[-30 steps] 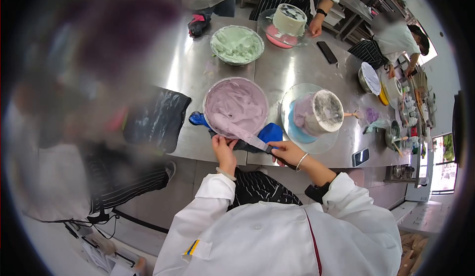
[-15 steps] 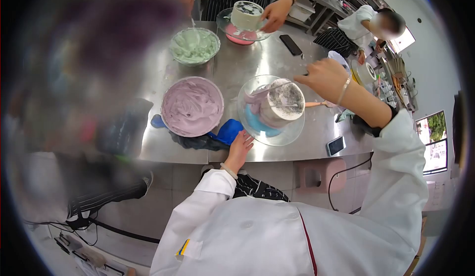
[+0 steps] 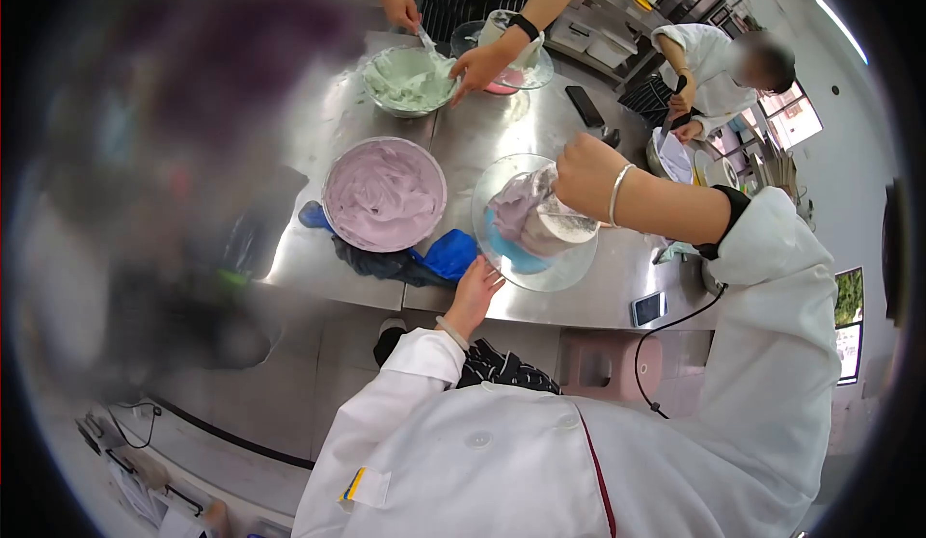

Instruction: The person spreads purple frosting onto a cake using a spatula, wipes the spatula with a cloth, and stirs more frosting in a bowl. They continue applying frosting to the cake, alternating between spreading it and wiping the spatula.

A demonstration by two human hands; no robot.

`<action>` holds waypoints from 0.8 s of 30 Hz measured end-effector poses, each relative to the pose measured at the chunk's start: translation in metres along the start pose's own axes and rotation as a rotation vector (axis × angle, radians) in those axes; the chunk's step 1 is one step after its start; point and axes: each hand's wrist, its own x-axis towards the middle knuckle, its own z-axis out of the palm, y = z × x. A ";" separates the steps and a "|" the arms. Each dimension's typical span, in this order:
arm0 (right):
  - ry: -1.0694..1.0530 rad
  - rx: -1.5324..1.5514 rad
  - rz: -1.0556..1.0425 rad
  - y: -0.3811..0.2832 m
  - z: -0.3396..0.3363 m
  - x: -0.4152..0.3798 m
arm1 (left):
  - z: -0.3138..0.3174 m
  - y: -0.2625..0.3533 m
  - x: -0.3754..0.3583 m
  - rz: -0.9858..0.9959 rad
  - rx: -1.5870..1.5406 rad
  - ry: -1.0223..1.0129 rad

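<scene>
A whitish cake (image 3: 567,228) stands on a clear round cake turntable (image 3: 569,275) with a blue base (image 3: 511,247). Thick lilac cream (image 3: 522,204) covers its left side and reaches the top edge. My right hand (image 3: 586,177) is closed over the cake on an icing spatula, mostly hidden by the hand and cream. With fingers stretched out, my left hand (image 3: 476,294) touches the near left rim of the turntable. Left of the turntable is a large bowl of lilac cream (image 3: 386,193).
A blue cloth (image 3: 450,254) lies beside the bowl, and a phone (image 3: 648,309) near the front edge. Across the steel table, a co-worker's hand (image 3: 479,63) steadies a bowl of green cream (image 3: 405,84). Another phone (image 3: 584,107) lies further back. Something blurred blocks the left.
My right hand has turned and come lower over the cake with the spatula. Lilac cream now lies against the cake's side. The co-worker's hand has gone from the cake to the green bowl.
</scene>
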 end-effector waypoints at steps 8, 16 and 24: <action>0.050 0.048 0.157 0.026 -0.003 0.012 | -0.007 -0.008 0.003 -0.013 0.020 -0.003; -0.066 0.095 0.052 0.008 0.007 0.015 | -0.001 0.006 -0.003 -0.027 0.047 0.007; 0.100 -0.040 0.056 0.008 0.016 0.013 | 0.001 0.008 -0.002 -0.024 0.039 0.073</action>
